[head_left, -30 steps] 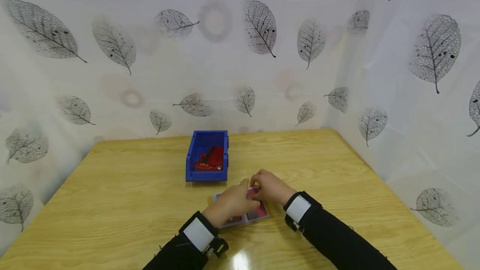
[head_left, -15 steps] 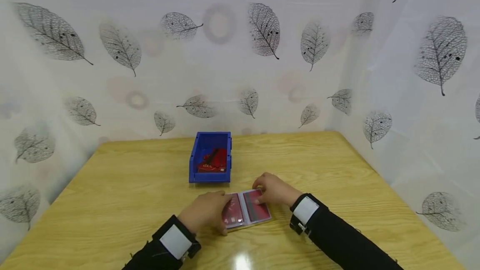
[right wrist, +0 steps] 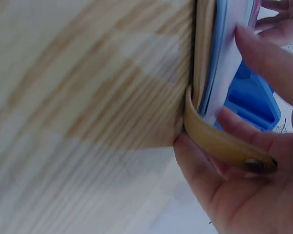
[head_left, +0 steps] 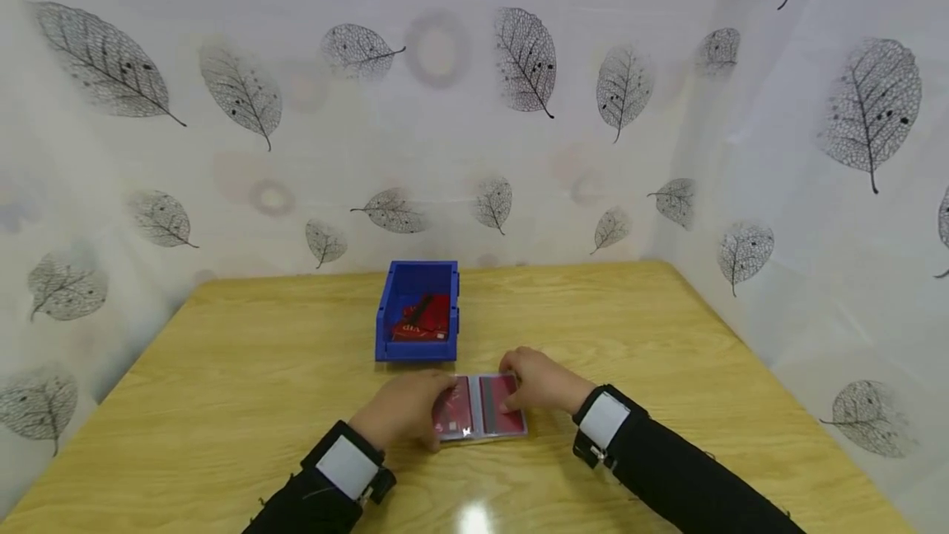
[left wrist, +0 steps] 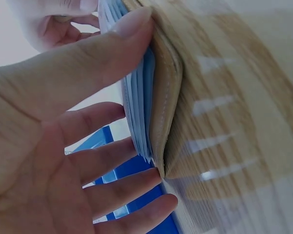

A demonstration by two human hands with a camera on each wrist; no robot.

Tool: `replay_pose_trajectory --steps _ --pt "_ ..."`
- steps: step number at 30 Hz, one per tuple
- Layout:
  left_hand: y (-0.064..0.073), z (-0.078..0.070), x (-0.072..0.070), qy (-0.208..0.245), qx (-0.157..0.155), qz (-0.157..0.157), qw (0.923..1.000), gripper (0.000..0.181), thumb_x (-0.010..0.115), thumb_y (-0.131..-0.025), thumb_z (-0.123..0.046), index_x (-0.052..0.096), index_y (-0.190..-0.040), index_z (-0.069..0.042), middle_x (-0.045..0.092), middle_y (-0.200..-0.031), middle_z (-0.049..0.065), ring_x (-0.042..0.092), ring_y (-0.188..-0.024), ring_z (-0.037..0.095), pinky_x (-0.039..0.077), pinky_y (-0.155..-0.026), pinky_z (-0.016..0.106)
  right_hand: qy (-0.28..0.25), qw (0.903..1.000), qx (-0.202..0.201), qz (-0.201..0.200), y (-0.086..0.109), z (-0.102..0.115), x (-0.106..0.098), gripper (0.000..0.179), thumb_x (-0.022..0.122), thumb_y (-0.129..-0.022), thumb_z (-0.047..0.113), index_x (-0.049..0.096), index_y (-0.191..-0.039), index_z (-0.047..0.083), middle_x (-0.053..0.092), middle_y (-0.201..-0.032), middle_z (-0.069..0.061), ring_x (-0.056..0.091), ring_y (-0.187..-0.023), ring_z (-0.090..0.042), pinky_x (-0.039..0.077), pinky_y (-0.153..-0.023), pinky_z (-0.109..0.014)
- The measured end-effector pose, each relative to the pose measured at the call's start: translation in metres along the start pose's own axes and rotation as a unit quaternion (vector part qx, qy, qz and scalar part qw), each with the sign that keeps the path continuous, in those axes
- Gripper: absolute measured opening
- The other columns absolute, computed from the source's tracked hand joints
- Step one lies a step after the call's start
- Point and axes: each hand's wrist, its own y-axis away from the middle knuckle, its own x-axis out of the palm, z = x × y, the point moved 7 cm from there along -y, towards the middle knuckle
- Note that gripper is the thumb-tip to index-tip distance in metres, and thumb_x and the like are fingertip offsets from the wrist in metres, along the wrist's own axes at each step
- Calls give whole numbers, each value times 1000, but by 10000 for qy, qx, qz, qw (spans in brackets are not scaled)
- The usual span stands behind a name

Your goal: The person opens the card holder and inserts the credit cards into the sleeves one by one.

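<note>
A card holder [head_left: 476, 414] lies spread on the table between both hands, with red cards under its clear sleeves. The left page shows a red card [head_left: 460, 412]; the right one has a card with a grey stripe. My left hand [head_left: 404, 406] grips the left edge; in the left wrist view its thumb lies across the edges of several bluish sleeves, beside the tan stitched cover [left wrist: 167, 92]. My right hand [head_left: 544, 379] holds the right side, thumb on the page. A tan strap with a snap [right wrist: 229, 148] sticks out toward its palm.
Behind the card holder stands a blue bin [head_left: 417, 351] with several red cards [head_left: 423, 320] inside, one lettered VIP. The wood-grain table [head_left: 259, 353] backs onto a pale curtain [head_left: 445, 130] printed with leaves.
The left hand has moved off the middle of the card holder to its left edge, uncovering the left card. The holder has turned straighter and shifted slightly left; the right hand stays on it.
</note>
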Motion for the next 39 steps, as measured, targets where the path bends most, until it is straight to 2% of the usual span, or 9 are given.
replay_pose_trajectory --steps 3,8,14,19,22,28,30,34,39 --pt "-2 1 -1 -18 -54 -16 10000 86 95 -55 -17 58 -132 -8 60 -130 10 54 -120 28 40 -103 46 -151 9998 125 -83 -1 1 -3 33 82 -78 16 63 -102 3 59 -95 -6 52 -83 -19 47 -75 -39" --pt "-2 1 -2 4 -94 -35 10000 86 95 -54 -20 59 -131 -8 60 -130 10 54 -121 29 40 -103 47 -438 9975 293 -476 -1 5 -9 24 77 -82 17 63 -98 6 63 -93 -4 54 -80 -17 46 -72 -36" --pt "2 0 -2 50 45 -128 9999 87 95 -54 -20 58 -132 -7 60 -131 11 54 -121 31 40 -102 47 -1075 9912 404 -661 3 19 -11 40 71 -85 10 56 -121 2 62 -84 -3 57 -70 -15 45 -63 -32" --pt "3 3 -4 189 24 -230 9996 96 96 -51 -20 53 -135 -2 60 -128 15 56 -117 33 42 -100 48 -1603 9861 -119 -429 8 44 -7 56 66 -91 13 41 -137 -3 70 -100 -12 66 -87 -22 53 -73 -37" --pt "2 6 -3 303 -73 -206 9993 101 97 -51 -21 48 -137 -1 61 -126 17 58 -114 33 44 -98 49 -1784 9831 -402 -104 10 56 1 50 61 -96 20 43 -136 -3 69 -108 -16 66 -98 -27 54 -80 -40" --pt "2 13 2 617 -297 -79 9976 129 97 -51 -21 19 -152 2 55 -133 23 56 -118 35 42 -101 48 -756 9918 -1010 196 17 70 11 20 62 -92 13 65 -109 2 70 -104 -10 65 -98 -23 53 -79 -32" --pt "2 14 2 709 -282 -132 9970 127 97 -50 -20 24 -151 2 56 -132 23 56 -118 35 42 -101 48 -523 9919 -1111 322 19 73 13 17 63 -90 11 67 -106 5 70 -102 -7 65 -95 -19 52 -77 -29" --pt "3 14 0 701 -87 -260 9972 107 97 -49 -19 44 -139 4 59 -127 20 57 -114 35 43 -99 50 88 9897 -1294 603 24 78 17 19 66 -89 12 68 -107 7 70 -103 -4 64 -95 -15 50 -80 -26" --pt "3 17 -1 520 69 -389 9979 99 97 -49 -23 51 -132 5 60 -125 18 58 -110 34 44 -97 49 1234 9736 -1607 1048 27 83 28 32 71 -88 18 66 -118 10 68 -111 0 62 -100 -12 48 -88 -24"
